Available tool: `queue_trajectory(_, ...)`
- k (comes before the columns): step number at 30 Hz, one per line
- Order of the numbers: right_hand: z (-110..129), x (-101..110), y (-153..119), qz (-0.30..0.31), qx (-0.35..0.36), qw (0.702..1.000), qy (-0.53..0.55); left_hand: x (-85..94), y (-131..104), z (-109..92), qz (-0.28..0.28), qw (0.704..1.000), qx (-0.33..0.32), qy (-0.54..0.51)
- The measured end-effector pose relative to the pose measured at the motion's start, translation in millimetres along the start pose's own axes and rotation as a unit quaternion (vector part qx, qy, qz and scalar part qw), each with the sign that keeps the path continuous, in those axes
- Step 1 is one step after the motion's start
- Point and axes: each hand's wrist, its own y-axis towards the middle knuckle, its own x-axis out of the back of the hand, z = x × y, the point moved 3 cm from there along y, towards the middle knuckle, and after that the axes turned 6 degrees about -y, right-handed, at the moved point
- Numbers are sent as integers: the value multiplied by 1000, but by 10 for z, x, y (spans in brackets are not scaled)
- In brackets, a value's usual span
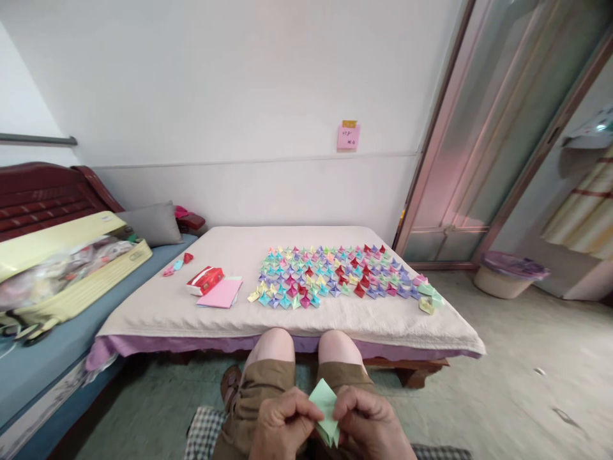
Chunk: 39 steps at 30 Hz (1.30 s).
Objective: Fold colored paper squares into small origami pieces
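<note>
Above my lap, a light green folded paper (324, 409) stands in a diamond shape with one point up. My left hand (286, 421) pinches its left edge between thumb and index finger. On the right edge, my right hand (366, 421) pinches the same paper. Beyond my knees, rows of small folded paper pieces (309, 271) in many colours cover the middle and right of the cloth-covered bed (191, 319). Left of them lie a pink paper stack (221, 294) and a red and white packet (205, 280).
A few small coloured items (178, 264) lie at the bed's left. Farther left, an open yellow case (71, 281) rests on a blue bed. A lined bin (505, 275) stands right, by a sliding door (460, 160). A pink note (348, 137) hangs on the wall.
</note>
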Motion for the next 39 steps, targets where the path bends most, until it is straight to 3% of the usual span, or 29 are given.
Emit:
queue_trajectory(7, -33, 22, -1, -3, -28, 999, 15, -1, 19, -58, 33, 999, -15, 12)
queue_trajectory(15, 27, 45, -7, 2, -7, 997, -73, -1, 12, -118, 37, 998, -12, 50)
queue_trajectory(24, 111, 37, 2, 16, 29, 990, -139, -34, 44, 54, 16, 996, 0, 91)
queue_trajectory(35, 145, -63, -30, 33, 27, 996, -79, -41, 25, -41, 5, 984, -46, 170)
queue_trajectory(39, 145, -70, -2, 13, 43, 994, -100, -83, 9, -52, -24, 984, -66, 166)
